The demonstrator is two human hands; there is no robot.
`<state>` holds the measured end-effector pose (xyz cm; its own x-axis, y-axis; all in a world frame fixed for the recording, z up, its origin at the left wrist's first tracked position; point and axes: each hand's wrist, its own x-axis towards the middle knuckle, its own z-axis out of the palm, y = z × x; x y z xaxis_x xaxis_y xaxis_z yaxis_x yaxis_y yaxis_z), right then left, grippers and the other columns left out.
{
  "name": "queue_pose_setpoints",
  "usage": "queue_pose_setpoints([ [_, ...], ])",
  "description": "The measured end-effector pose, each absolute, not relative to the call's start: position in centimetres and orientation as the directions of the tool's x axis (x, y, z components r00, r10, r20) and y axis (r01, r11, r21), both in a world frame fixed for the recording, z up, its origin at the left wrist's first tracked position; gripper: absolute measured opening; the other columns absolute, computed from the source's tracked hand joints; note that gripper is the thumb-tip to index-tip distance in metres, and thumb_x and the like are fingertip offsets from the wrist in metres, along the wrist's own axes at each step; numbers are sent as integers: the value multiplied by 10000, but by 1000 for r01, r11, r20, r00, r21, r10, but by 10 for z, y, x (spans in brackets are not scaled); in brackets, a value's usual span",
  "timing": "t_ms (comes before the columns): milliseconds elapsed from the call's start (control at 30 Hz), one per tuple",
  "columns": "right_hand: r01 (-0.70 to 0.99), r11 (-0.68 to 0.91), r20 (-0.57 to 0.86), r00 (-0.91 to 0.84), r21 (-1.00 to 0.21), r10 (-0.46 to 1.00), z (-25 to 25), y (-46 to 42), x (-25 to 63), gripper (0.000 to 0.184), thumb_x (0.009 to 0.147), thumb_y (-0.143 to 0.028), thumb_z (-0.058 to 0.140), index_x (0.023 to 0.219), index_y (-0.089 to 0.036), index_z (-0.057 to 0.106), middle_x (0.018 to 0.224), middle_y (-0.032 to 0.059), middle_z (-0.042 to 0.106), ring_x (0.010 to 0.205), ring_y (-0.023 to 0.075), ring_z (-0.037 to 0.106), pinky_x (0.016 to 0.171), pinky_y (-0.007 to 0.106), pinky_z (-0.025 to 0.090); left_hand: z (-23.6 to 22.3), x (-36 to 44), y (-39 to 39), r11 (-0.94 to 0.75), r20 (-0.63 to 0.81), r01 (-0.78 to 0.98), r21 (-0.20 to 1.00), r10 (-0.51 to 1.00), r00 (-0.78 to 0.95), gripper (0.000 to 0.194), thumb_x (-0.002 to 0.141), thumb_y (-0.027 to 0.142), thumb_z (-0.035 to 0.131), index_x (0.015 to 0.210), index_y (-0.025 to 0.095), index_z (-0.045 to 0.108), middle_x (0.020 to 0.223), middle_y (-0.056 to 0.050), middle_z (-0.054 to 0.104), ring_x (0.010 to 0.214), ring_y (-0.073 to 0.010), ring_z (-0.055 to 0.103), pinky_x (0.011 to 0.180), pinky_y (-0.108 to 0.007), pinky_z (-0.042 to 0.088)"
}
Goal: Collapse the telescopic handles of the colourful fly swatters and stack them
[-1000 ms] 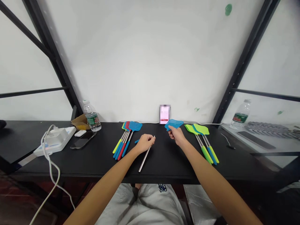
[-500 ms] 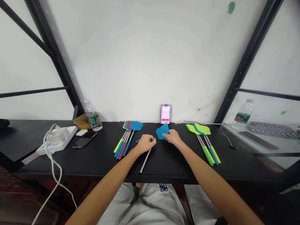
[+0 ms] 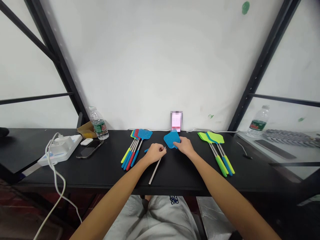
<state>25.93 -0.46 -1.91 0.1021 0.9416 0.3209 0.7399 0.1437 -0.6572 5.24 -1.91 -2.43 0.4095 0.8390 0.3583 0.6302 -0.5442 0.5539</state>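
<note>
Gripping a slim metal rod [image 3: 155, 171] is left hand [image 3: 155, 153]; right hand [image 3: 185, 146] pinches textured blue paddle [image 3: 171, 139]

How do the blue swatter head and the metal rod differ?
Shape: the blue swatter head is broad and flat; the metal rod is long and thin.
Colour: the head is blue, the rod silver.
Hold: the right hand grips the head at its edge; the left hand holds the rod near its far end.
Shared: each is held in one hand.
</note>
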Motion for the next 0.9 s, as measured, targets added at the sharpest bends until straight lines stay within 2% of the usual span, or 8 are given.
queue_pose_setpoints([
  [200,580,230,352,104,-781,930,-18,-5,258,299,768,-404,565,566,-183,568,544,-3,549,555,133,484,518,227,320,-21,53,-21,-549,362,628,552,836,412,338,805,370,497,531,174,507,496,28,452,528,-109,411,548,-250,265],
  [333,366,251,298,77,-896,951,-17,-7,254,239,728,-394,608,642,-172,588,549,-7,580,483,108,468,470,221,335,-21,53,-22,-549,366,620,561,836,408,343,809,372,501,532,170,513,495,30,451,527,-106,409,549,-249,265],
  [467,165,198,200,-4,-966,980,-13,-13,245,188,691,-338,643,702,-162,577,585,7,627,385,81,441,376,208,296,-22,53,-22,-550,376,599,582,835,401,351,818,379,498,540,165,523,497,30,460,529,-102,408,546,-244,265],
  [667,87,183,173,-118,-979,978,-13,-21,232,212,715,-344,626,765,-140,601,671,44,685,385,85,507,343,192,293,-20,52,-23,-528,337,518,673,842,421,322,833,345,470,603,158,594,529,22,539,537,-102,462,550,-226,316],
  [900,38,224,219,-101,-974,970,-13,-21,230,255,731,-390,645,788,-146,601,690,33,685,388,73,492,348,189,299,-15,53,-29,-488,286,455,745,850,443,302,846,328,462,631,159,590,522,23,565,494,-95,491,539,-210,361],
])
